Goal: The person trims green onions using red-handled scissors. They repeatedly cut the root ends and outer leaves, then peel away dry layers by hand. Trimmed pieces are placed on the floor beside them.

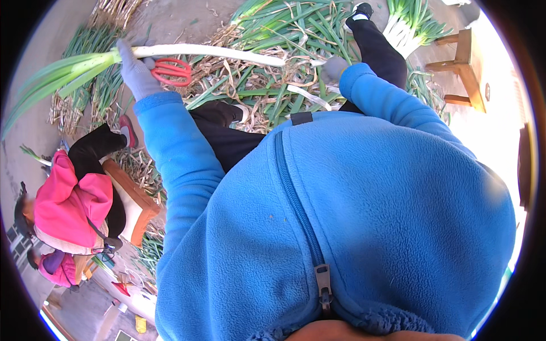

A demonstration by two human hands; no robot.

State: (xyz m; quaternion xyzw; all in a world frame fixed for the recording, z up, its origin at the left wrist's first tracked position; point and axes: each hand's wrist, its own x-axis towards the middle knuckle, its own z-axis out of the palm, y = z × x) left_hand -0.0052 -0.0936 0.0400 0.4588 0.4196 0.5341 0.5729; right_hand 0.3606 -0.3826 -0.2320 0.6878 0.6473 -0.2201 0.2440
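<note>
My left hand, in a pale grey knit glove, grips a long green onion near where its white stalk turns to green leaves. The leaves droop to the left and the white stalk reaches to the right. Red-handled scissors hang at the same hand, their loops beside the palm; the blades are hidden. My right hand, also gloved, is curled just beyond the stalk's root end. A small whitish strip of peel sticks out at its fingertips. Below both hands lies a heap of leaves and dry peelings.
Tied bundles of green onions lie at the upper left. Peeled white-stalked onions lie at the upper right, near a wooden stool. To the left, a person in a pink top sits on a wooden seat, with another person beyond.
</note>
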